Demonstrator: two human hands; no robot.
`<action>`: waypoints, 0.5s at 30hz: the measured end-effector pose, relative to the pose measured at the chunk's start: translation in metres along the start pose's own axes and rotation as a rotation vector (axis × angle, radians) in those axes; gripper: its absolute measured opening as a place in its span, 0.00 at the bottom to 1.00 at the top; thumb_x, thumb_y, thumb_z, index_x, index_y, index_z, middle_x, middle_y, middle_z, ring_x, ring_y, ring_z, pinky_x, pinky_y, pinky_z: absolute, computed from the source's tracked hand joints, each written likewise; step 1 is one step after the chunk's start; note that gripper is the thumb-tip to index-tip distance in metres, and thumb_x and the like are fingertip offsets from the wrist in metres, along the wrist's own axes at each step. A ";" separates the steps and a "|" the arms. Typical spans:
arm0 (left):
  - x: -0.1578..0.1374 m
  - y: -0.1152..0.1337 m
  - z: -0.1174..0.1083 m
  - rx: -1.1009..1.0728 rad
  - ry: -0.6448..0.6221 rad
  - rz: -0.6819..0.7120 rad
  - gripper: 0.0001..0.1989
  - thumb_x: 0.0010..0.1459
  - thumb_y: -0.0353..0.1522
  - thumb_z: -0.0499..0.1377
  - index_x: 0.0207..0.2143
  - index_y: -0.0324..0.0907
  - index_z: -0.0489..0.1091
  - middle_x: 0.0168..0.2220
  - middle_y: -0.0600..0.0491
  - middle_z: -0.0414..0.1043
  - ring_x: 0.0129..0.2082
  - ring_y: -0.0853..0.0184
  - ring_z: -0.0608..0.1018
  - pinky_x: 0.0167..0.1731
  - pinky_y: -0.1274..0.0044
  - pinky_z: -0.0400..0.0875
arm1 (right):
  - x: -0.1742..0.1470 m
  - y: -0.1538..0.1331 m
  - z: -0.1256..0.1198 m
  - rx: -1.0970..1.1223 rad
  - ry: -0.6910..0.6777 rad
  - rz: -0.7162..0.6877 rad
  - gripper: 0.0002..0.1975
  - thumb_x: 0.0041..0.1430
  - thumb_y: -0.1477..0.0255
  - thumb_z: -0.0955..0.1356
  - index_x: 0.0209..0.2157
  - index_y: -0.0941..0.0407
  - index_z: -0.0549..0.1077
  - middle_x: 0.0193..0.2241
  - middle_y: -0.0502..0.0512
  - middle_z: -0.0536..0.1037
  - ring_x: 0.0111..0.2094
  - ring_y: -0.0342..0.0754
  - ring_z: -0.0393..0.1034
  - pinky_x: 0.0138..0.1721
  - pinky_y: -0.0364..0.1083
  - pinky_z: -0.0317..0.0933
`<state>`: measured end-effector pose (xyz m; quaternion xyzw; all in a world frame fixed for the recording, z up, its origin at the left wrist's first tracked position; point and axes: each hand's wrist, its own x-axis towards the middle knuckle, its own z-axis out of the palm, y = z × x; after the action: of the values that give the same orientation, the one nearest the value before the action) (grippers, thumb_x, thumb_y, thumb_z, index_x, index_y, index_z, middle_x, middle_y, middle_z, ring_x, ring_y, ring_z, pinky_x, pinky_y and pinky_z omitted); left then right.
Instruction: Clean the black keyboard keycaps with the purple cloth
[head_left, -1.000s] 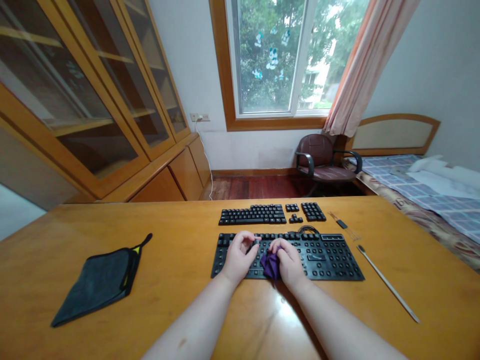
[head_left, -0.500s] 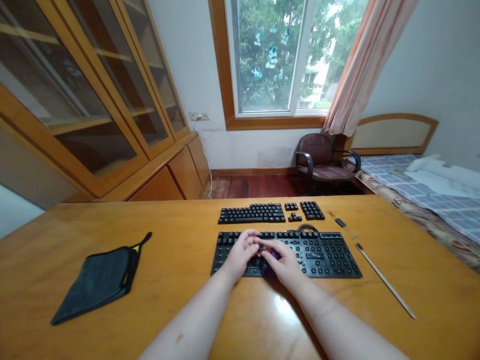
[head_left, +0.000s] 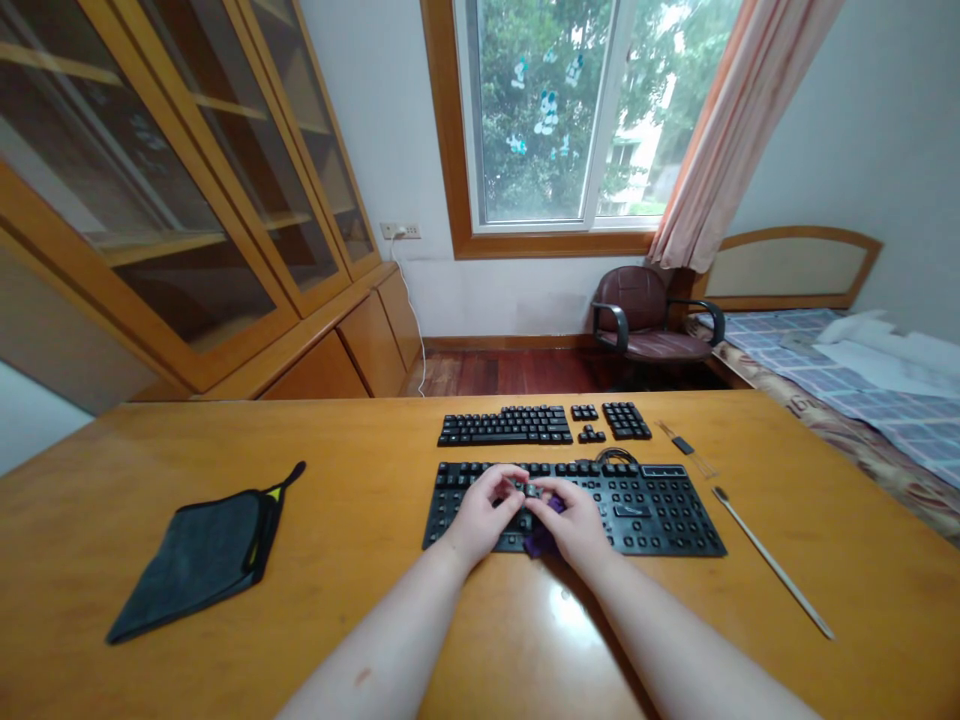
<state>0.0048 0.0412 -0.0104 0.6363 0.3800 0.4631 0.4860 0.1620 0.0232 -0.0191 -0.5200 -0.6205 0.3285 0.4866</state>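
Both my hands are over the black keyboard base (head_left: 660, 515), whose main rows are mostly bare of caps. My left hand (head_left: 480, 515) is closed in a pinch on a small dark keycap (head_left: 531, 491). Facing it, my right hand (head_left: 576, 522) is closed around a purple cloth (head_left: 541, 543), its fingertips close to the same keycap. The cloth hangs below the right fingers over the keyboard's front edge. Behind the base lie the removed keycaps (head_left: 504, 428), grouped in keyboard order. My fingers hide part of the keycap and cloth.
A folded dark grey cloth (head_left: 191, 560) lies at the left of the wooden table (head_left: 360, 620). On the right are a long thin brush (head_left: 776, 567) and a wire keycap puller (head_left: 682, 445). A brown chair (head_left: 637, 310) stands beyond the table.
My fingers have shifted slightly apart, so the keycap between them shows more clearly. The purple cloth has moved a little and more of it hangs below my right hand.
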 end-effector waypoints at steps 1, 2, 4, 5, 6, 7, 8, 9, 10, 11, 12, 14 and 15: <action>-0.001 0.002 -0.001 0.075 -0.004 0.045 0.10 0.53 0.30 0.56 0.40 0.42 0.69 0.40 0.50 0.68 0.33 0.69 0.71 0.39 0.75 0.68 | 0.000 0.000 0.000 -0.003 -0.002 0.004 0.11 0.49 0.67 0.69 0.35 0.56 0.76 0.22 0.50 0.73 0.26 0.46 0.66 0.31 0.44 0.61; -0.001 0.004 -0.001 0.145 -0.015 0.093 0.11 0.53 0.29 0.56 0.40 0.43 0.70 0.40 0.50 0.67 0.33 0.69 0.71 0.38 0.75 0.69 | 0.001 0.000 -0.001 -0.005 -0.008 0.004 0.11 0.50 0.67 0.68 0.35 0.56 0.76 0.22 0.51 0.73 0.26 0.46 0.66 0.31 0.44 0.61; -0.002 0.006 -0.001 0.263 -0.051 0.180 0.13 0.53 0.27 0.55 0.41 0.45 0.71 0.42 0.49 0.66 0.36 0.68 0.72 0.37 0.75 0.70 | 0.001 0.001 -0.001 -0.004 -0.028 -0.007 0.11 0.51 0.68 0.67 0.36 0.56 0.76 0.24 0.52 0.75 0.27 0.46 0.67 0.32 0.45 0.62; -0.002 0.007 -0.001 0.313 -0.064 0.211 0.13 0.53 0.27 0.55 0.41 0.46 0.71 0.42 0.49 0.66 0.38 0.67 0.72 0.38 0.75 0.70 | 0.001 0.002 -0.001 0.000 -0.037 -0.015 0.11 0.51 0.68 0.67 0.36 0.56 0.76 0.26 0.53 0.76 0.28 0.47 0.68 0.33 0.45 0.62; -0.002 0.008 -0.001 0.359 -0.069 0.232 0.13 0.54 0.28 0.55 0.42 0.47 0.72 0.42 0.50 0.66 0.40 0.66 0.71 0.40 0.74 0.70 | 0.001 0.002 -0.001 0.004 -0.045 -0.022 0.11 0.52 0.68 0.66 0.37 0.56 0.76 0.28 0.54 0.77 0.30 0.48 0.69 0.35 0.46 0.63; -0.002 0.008 -0.002 0.400 -0.065 0.244 0.13 0.54 0.28 0.55 0.42 0.47 0.72 0.41 0.50 0.67 0.42 0.66 0.71 0.41 0.74 0.70 | 0.002 0.003 -0.001 0.007 -0.048 -0.026 0.11 0.52 0.68 0.66 0.36 0.56 0.76 0.30 0.55 0.78 0.32 0.49 0.70 0.37 0.47 0.63; -0.002 0.008 -0.002 0.435 -0.056 0.251 0.13 0.55 0.29 0.55 0.42 0.48 0.72 0.41 0.51 0.67 0.42 0.66 0.71 0.42 0.73 0.69 | 0.002 0.004 -0.001 0.008 -0.048 -0.026 0.12 0.53 0.67 0.66 0.36 0.57 0.76 0.31 0.56 0.78 0.33 0.49 0.70 0.38 0.47 0.63; -0.001 0.007 -0.002 0.464 -0.049 0.255 0.13 0.56 0.29 0.54 0.42 0.48 0.72 0.40 0.51 0.68 0.41 0.67 0.72 0.43 0.73 0.69 | 0.002 0.004 -0.001 0.006 -0.046 -0.023 0.12 0.53 0.67 0.66 0.36 0.57 0.76 0.31 0.56 0.78 0.33 0.50 0.71 0.39 0.48 0.63; -0.001 0.007 -0.003 0.487 -0.044 0.261 0.13 0.56 0.29 0.54 0.43 0.48 0.72 0.39 0.51 0.69 0.41 0.67 0.72 0.43 0.73 0.69 | 0.003 0.005 -0.001 0.003 -0.045 -0.018 0.12 0.53 0.67 0.65 0.36 0.56 0.76 0.31 0.56 0.78 0.33 0.50 0.71 0.39 0.48 0.63; 0.000 0.006 -0.003 0.505 -0.042 0.271 0.13 0.57 0.30 0.54 0.43 0.48 0.72 0.38 0.52 0.70 0.40 0.67 0.72 0.43 0.73 0.69 | 0.003 0.005 0.000 0.001 -0.043 -0.012 0.12 0.53 0.66 0.65 0.36 0.56 0.76 0.31 0.55 0.78 0.33 0.50 0.71 0.38 0.49 0.64; 0.000 0.006 -0.003 0.521 -0.042 0.283 0.13 0.57 0.30 0.54 0.44 0.48 0.71 0.38 0.52 0.71 0.40 0.68 0.73 0.43 0.73 0.70 | 0.003 0.005 0.000 0.002 -0.043 -0.008 0.12 0.53 0.66 0.65 0.36 0.56 0.76 0.31 0.55 0.78 0.33 0.50 0.71 0.38 0.49 0.64; -0.001 0.005 -0.002 0.545 -0.040 0.305 0.14 0.58 0.30 0.53 0.45 0.48 0.71 0.38 0.52 0.73 0.40 0.68 0.73 0.43 0.73 0.70 | 0.004 0.005 0.000 0.006 -0.036 -0.002 0.12 0.53 0.66 0.65 0.35 0.56 0.76 0.30 0.55 0.78 0.33 0.50 0.71 0.37 0.48 0.64; -0.002 0.006 -0.002 0.555 -0.040 0.320 0.14 0.58 0.30 0.53 0.45 0.48 0.71 0.39 0.52 0.73 0.40 0.68 0.74 0.44 0.72 0.69 | 0.005 0.005 0.001 0.009 -0.032 -0.002 0.11 0.53 0.66 0.65 0.35 0.56 0.76 0.30 0.55 0.78 0.33 0.50 0.71 0.37 0.48 0.64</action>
<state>0.0024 0.0387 -0.0052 0.8052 0.3774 0.3997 0.2223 0.1630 0.0291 -0.0224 -0.5116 -0.6272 0.3392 0.4793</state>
